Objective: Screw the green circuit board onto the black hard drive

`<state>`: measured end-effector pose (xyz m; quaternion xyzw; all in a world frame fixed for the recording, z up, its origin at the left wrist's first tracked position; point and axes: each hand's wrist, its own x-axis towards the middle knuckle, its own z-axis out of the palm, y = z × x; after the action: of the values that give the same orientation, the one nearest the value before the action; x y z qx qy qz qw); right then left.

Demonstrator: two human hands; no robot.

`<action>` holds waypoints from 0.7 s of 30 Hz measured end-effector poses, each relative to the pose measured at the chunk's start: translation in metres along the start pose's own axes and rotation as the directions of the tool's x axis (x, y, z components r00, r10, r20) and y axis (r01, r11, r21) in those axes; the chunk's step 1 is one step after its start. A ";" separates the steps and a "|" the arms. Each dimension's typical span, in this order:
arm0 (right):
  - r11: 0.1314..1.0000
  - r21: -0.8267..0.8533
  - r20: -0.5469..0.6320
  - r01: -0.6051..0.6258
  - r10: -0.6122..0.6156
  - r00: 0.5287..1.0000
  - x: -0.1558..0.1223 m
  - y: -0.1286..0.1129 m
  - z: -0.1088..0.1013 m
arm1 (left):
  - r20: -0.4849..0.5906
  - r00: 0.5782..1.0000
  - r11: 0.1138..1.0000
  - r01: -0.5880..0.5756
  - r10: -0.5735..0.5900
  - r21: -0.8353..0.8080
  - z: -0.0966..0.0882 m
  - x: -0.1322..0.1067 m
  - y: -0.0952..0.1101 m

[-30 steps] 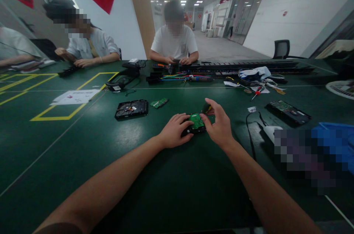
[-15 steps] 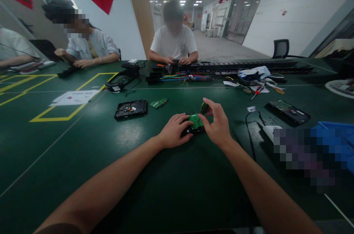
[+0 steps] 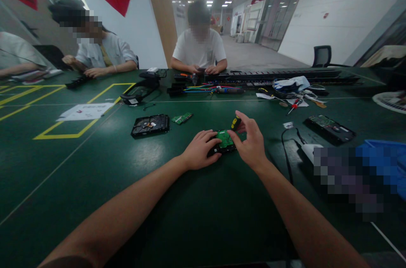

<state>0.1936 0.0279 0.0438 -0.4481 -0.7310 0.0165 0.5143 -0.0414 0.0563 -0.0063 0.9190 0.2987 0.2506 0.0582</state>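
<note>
A black hard drive with a green circuit board [image 3: 226, 141] on top lies on the green table [image 3: 203, 217] in front of me. My left hand [image 3: 200, 149] rests on the drive's left side, fingers curled over it and pressing it down. My right hand [image 3: 252, 143] pinches a small screwdriver with a yellow-and-black handle [image 3: 235, 123], held upright with its tip down on the board's right edge.
Another opened drive [image 3: 151, 124] and a loose green board [image 3: 182, 118] lie to the left. A third drive [image 3: 330, 127], a white adapter with black cable [image 3: 309, 148], a red screwdriver [image 3: 294, 106] and cables sit right. Two people work across the table.
My right hand closed on the screwdriver and stood it upright on the board; its yellow handle top now shows above my fingers. The left hand stayed on the drive.
</note>
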 end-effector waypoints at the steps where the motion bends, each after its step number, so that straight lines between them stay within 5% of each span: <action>1: 1.000 0.004 -0.001 -0.004 0.004 1.000 0.000 0.001 0.000 | -0.002 1.000 1.000 0.000 0.000 -0.003 0.000 0.000 0.000; 21: 0.999 0.042 0.065 0.030 -0.033 0.997 -0.003 0.002 -0.001 | -0.004 1.000 1.000 0.008 -0.008 -0.004 0.000 0.000 0.000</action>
<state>0.1957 0.0268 0.0413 -0.4253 -0.7540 0.0380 0.4992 -0.0413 0.0563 -0.0063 0.9171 0.3022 0.2528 0.0603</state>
